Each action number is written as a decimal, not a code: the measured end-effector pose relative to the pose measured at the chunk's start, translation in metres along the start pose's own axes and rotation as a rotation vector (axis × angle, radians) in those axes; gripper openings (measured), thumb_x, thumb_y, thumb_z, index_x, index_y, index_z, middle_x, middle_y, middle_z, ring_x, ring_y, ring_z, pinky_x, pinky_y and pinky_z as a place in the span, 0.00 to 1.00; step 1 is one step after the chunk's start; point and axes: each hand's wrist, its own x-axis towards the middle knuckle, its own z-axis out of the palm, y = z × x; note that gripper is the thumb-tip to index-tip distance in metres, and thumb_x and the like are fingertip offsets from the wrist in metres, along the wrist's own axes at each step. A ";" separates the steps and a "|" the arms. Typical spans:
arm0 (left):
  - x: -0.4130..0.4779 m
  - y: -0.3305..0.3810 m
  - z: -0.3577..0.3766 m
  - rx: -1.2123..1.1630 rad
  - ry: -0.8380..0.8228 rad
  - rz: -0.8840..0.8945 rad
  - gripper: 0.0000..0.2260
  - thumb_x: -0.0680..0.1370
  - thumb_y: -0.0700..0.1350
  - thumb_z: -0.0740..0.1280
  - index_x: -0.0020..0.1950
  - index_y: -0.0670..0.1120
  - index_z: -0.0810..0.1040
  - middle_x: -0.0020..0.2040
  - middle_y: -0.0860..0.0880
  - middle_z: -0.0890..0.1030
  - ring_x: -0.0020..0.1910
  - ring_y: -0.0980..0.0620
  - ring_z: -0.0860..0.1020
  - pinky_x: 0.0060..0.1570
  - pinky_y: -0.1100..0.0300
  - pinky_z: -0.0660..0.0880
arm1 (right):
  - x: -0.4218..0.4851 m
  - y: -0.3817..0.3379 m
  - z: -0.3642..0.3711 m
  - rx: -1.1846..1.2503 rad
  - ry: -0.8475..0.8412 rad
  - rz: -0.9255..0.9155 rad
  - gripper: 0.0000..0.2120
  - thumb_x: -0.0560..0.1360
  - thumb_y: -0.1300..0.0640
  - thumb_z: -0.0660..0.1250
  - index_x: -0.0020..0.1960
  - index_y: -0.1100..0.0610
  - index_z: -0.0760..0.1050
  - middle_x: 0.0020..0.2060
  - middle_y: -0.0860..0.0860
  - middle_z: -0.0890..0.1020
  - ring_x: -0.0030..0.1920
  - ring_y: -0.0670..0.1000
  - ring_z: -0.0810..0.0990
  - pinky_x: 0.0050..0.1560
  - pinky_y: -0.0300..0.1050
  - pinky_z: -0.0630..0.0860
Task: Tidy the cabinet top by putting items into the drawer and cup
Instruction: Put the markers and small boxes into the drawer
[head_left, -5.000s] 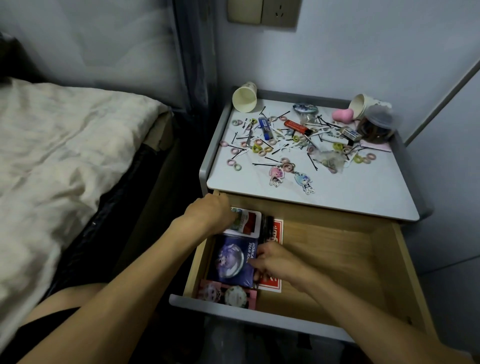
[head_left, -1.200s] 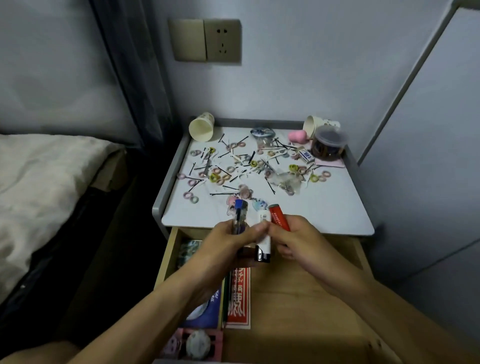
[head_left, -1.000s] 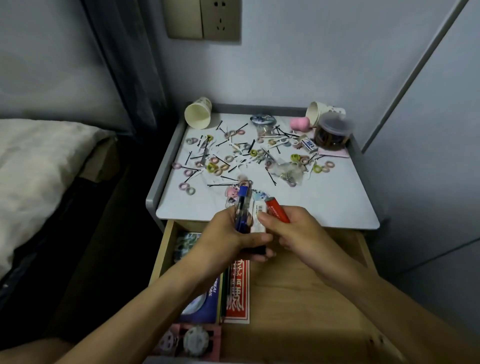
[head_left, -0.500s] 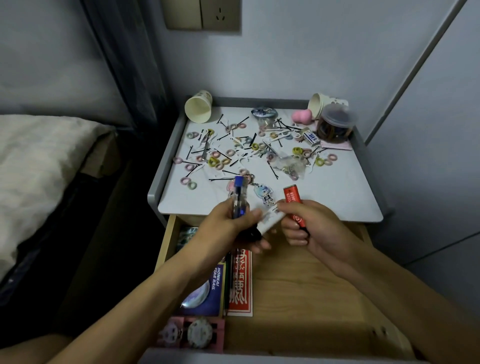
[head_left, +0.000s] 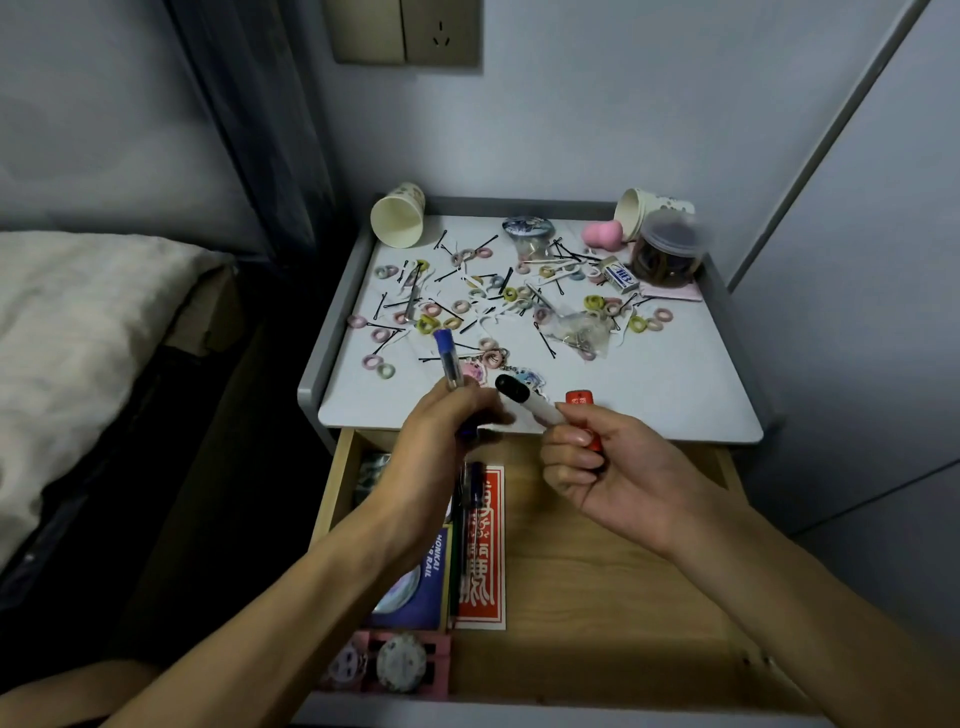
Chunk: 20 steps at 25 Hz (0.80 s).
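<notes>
Above the open drawer (head_left: 597, 597), the left hand (head_left: 441, 441) grips a clear pen (head_left: 447, 358) with a blue cap, held upright. The right hand (head_left: 613, 467) clasps a red lighter (head_left: 579, 399) and pinches a white, black-tipped item (head_left: 519, 395); fingers hide their lower ends.

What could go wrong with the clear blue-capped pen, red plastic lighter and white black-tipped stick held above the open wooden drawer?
1. The right hand grips the red plastic lighter and only lightly pinches the white black-tipped stick; it may slip.
2. The left hand, holding the clear blue-capped pen, hovers by the keychain charms near the front edge of the cabinet top and could knock them off.
</notes>
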 end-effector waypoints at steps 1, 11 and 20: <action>-0.001 0.001 0.002 0.009 -0.040 0.025 0.08 0.75 0.40 0.67 0.52 0.38 0.78 0.49 0.45 0.84 0.53 0.46 0.81 0.57 0.55 0.75 | 0.000 0.003 0.001 0.022 -0.005 0.024 0.08 0.74 0.61 0.60 0.54 0.57 0.67 0.24 0.46 0.65 0.20 0.43 0.62 0.19 0.34 0.59; -0.002 0.002 -0.002 0.171 0.102 0.089 0.10 0.79 0.41 0.68 0.55 0.39 0.71 0.37 0.46 0.79 0.29 0.52 0.77 0.30 0.60 0.75 | -0.009 0.015 0.004 -0.887 0.199 -0.211 0.03 0.80 0.57 0.60 0.51 0.57 0.69 0.35 0.52 0.72 0.27 0.46 0.66 0.25 0.37 0.61; -0.004 0.003 -0.004 0.366 0.017 -0.052 0.12 0.79 0.54 0.65 0.54 0.46 0.72 0.40 0.45 0.82 0.32 0.55 0.78 0.31 0.63 0.73 | -0.020 -0.011 0.001 -1.332 0.079 -0.485 0.14 0.71 0.55 0.75 0.55 0.51 0.78 0.35 0.47 0.81 0.32 0.45 0.79 0.34 0.32 0.71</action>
